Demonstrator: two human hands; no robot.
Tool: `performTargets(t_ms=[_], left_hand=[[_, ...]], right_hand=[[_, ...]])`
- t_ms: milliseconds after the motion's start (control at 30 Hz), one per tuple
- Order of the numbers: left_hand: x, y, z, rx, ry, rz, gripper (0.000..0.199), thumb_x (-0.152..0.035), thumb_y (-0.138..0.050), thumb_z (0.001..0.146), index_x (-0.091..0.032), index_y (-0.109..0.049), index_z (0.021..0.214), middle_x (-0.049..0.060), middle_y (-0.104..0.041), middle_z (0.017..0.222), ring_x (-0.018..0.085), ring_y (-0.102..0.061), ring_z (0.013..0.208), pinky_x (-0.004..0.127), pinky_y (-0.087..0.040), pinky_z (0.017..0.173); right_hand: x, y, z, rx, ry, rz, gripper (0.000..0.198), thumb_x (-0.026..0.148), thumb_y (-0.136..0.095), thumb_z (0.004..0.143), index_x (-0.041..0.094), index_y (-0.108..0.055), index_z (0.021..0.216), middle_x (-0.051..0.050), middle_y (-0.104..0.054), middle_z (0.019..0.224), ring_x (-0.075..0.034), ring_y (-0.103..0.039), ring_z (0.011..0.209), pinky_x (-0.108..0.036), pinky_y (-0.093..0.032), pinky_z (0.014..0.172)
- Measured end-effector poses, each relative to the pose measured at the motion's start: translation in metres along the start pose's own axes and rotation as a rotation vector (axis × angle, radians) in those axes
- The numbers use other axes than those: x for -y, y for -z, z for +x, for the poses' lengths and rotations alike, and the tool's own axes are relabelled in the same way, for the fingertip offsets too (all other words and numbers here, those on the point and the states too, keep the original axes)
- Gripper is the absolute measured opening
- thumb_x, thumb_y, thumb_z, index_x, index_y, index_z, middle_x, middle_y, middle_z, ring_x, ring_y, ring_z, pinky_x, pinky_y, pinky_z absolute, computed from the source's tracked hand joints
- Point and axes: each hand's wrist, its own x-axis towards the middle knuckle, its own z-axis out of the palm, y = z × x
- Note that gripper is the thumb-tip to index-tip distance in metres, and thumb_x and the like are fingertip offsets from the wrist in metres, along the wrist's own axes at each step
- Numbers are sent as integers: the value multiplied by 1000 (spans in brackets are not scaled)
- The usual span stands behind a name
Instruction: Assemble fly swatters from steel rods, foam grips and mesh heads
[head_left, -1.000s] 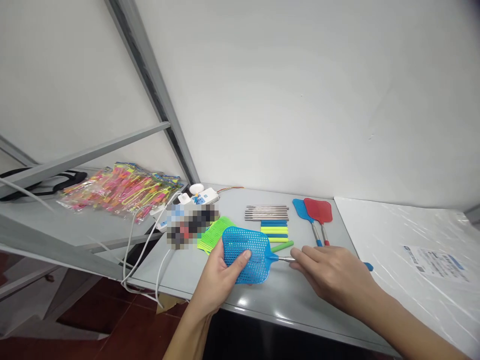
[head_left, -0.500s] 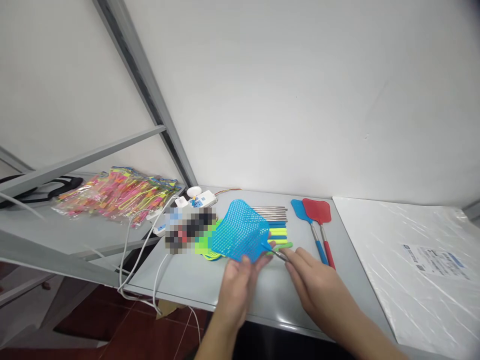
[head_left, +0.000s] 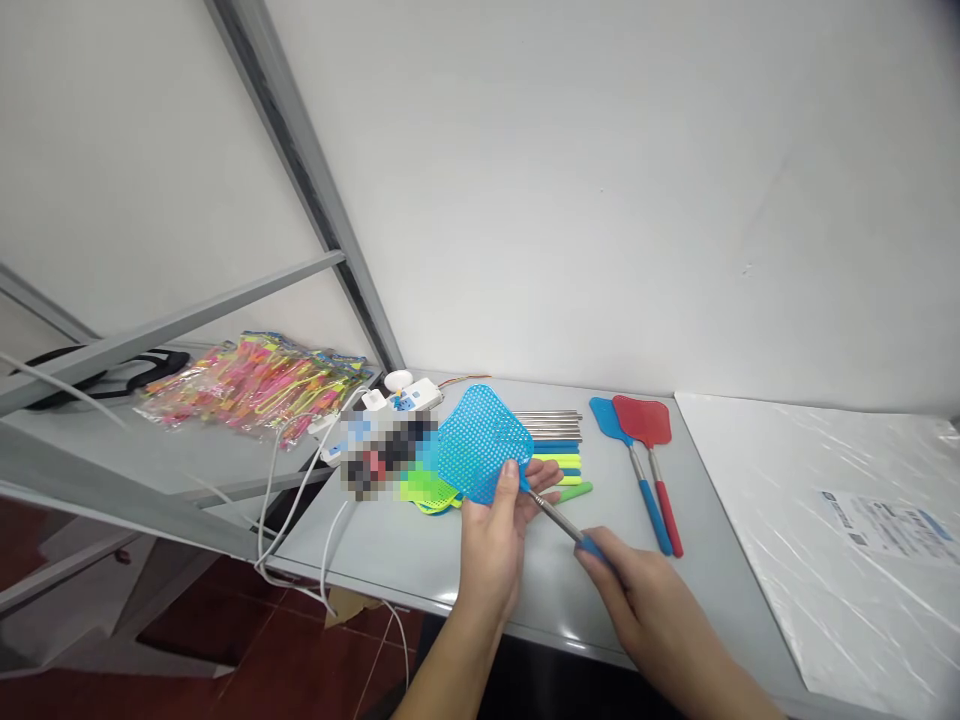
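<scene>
A blue fly swatter [head_left: 480, 435] with a perforated head and a metal shaft is between my hands. My left hand [head_left: 491, 545] supports the head near its neck, thumb pressed on the front and fingers behind with their tips stretched out. My right hand [head_left: 645, 595] is closed round the blue grip at the shaft's lower end. Behind the swatter lie several metal rods [head_left: 551, 426] with blue and yellow grips [head_left: 572, 464]. Close to my left fingertips is a green grip [head_left: 576, 491]. Green and yellow swatter heads [head_left: 431, 490] are partly hidden under the blue one.
Finished-looking blue [head_left: 613, 420] and red [head_left: 645, 420] swatters lie to the right, beside a plastic-wrapped white board [head_left: 847, 600]. At left are a power strip [head_left: 409, 397], white cables [head_left: 262, 520], a blurred patch, a metal frame [head_left: 330, 225] and bagged colourful items [head_left: 255, 385].
My right hand has moved down and right along the swatter, and more shaft and a blue grip now show. My left fingers have opened out behind the head.
</scene>
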Motion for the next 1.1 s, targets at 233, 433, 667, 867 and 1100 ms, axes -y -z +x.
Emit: performTargets(t_ms=[233, 433, 667, 867, 1100], left_hand=[[4, -1, 1, 79, 54, 55, 32, -42, -60, 90, -13, -69, 96, 14, -71, 109, 24, -69, 95, 37, -52, 86], [11, 4, 3, 4, -31, 18, 26, -39, -65, 87, -14, -68, 82, 11, -73, 99, 22, -68, 91, 35, -51, 86], [-43, 27, 34, -134, -179, -95, 25, -40, -74, 79, -16, -68, 81, 7, -74, 93, 16, -68, 79, 30, -53, 74], [-25, 6, 20, -74, -171, -85, 26, -42, -70, 82, -16, -68, 82, 6, -73, 89, 15, -66, 77, 29, -53, 75], [-29, 2, 9, -36, -278, -13, 24, -38, -68, 85, -16, -66, 77, 3, -68, 78, 16, -66, 78, 32, -53, 81]], right_hand=[[3, -1, 19, 5, -54, -78, 22, 34, -35, 100, 24, -50, 86, 1, -64, 63, -19, -62, 55, -25, -35, 49], [-18, -5, 8, -51, 37, -294, 23, 33, -35, 100, 25, -46, 81, 4, -59, 55, -18, -61, 47, -25, -29, 43], [-61, 27, -33, -8, 104, -391, 21, 31, -35, 100, 26, -46, 83, 5, -60, 57, -16, -61, 47, -25, -37, 46], [-68, 36, -30, -30, 139, -452, 18, 31, -38, 100, 25, -48, 86, 4, -59, 58, -16, -60, 49, -26, -36, 47], [-61, 37, -20, -117, 232, -525, 29, 34, -37, 101, 23, -50, 77, 4, -53, 54, -14, -51, 44, -26, -31, 46]])
